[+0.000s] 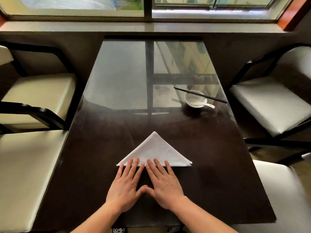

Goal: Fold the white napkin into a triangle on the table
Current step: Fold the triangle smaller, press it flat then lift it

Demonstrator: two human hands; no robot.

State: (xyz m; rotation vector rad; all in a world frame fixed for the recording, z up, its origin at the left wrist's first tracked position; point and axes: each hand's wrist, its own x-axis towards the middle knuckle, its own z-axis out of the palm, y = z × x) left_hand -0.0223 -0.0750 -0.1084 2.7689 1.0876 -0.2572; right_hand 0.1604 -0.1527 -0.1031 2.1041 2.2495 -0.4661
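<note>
Napkin [155,149] already a triangle, lying just ahead of both hands on the tabletop [210,179]. Left hand [125,184] and right hand [165,184] flat, fingers spread, tips on its near long edge (thumbs touching). Judgement: press outward along that edge to crease; don't drag the cloth.

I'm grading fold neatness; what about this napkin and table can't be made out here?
- Head view: the middle of the near edge of the white triangular cloth napkin, covered by the left hand and right hand.
- Head view: how the lower layers line up, hidden under the top layer.
- Head view: whether the small white bowl holds liquid; too small, glary.
</note>
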